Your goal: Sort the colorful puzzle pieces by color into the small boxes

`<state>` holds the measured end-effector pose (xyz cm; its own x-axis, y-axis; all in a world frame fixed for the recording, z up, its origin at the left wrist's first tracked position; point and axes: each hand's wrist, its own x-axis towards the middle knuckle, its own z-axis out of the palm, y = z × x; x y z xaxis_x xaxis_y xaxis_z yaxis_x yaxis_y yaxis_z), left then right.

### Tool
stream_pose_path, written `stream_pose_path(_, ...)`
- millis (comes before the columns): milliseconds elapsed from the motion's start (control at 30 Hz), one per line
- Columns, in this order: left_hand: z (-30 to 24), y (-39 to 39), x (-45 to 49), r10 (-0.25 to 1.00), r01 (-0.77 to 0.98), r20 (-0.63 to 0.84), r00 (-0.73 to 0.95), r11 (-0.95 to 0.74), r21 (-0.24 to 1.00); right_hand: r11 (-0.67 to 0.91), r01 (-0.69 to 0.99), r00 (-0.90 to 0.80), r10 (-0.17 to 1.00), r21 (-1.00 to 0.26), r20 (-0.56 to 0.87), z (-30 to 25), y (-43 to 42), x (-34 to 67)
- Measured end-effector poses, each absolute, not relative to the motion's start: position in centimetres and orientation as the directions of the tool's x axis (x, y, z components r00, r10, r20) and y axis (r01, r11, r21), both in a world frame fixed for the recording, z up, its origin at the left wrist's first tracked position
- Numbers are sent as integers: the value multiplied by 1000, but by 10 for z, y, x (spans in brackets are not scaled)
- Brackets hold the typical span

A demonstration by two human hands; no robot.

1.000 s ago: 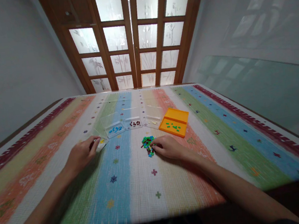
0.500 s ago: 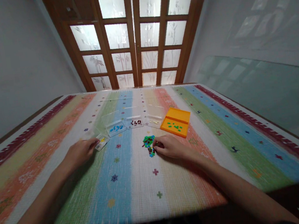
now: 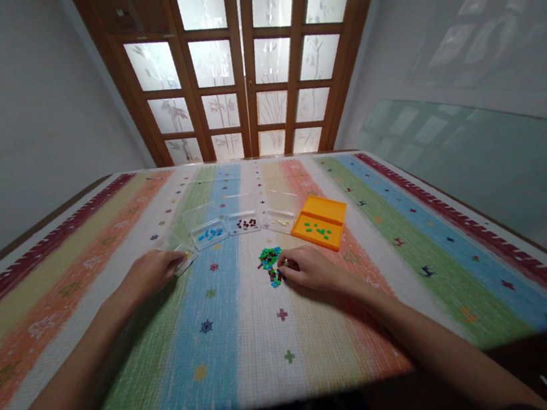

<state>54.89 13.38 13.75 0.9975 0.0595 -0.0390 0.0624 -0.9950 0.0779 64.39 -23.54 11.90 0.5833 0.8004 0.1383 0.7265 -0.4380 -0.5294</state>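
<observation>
My left hand [image 3: 155,273] is at a small clear plastic box [image 3: 188,264] with yellow pieces in it, its closed fingertips covering the box's left part. Whether those fingers pinch a piece or the box edge is hidden. My right hand [image 3: 309,266] rests at the right side of a loose pile of tiny building bricks [image 3: 269,257], mostly green, blue and dark brown. Its thumb and forefinger are pinched together at the pile. What lies between them is too small to make out.
Beyond the pile, open clear boxes hold blue bricks [image 3: 211,234], brown bricks [image 3: 246,223] and pale yellow bricks [image 3: 280,223]. An open orange case [image 3: 322,209] with green bricks stands at their right. A striped cloth [image 3: 266,340] covers the table.
My left hand has shifted slightly over the clear box, hiding more of it and its yellow pieces. My right hand stays pinched at the pile, almost unmoved.
</observation>
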Motion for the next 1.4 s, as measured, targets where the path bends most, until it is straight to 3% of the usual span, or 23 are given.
stream_pose_path(200,141,136,546,45,47,-25,999,-993,104,-429,718,584,800,-547,139,118,-236,645)
stream_pose_path(367,150,125,539,57,39,140,988,-991,128,-389,660,592,796,-643,125,122,-235,645)
stream_pose_path(600,147,45,533,-305,-418,435,847,-888,191,-228,467,549,832,-855,78,127,-235,645)
stream_pose_path(733,134,-1,538,-412,-551,492,767,-816,174,-192,421,502,864,-887,51,126,-236,645)
stream_pose_path(1167,114,-32,542,-430,-578,515,741,-799,166,-173,423,475,878,-889,55,117,-235,645)
stream_pose_path(1400,130,4,533,-308,-454,498,811,-868,203,-369,609,619,775,-703,130,112,-236,649)
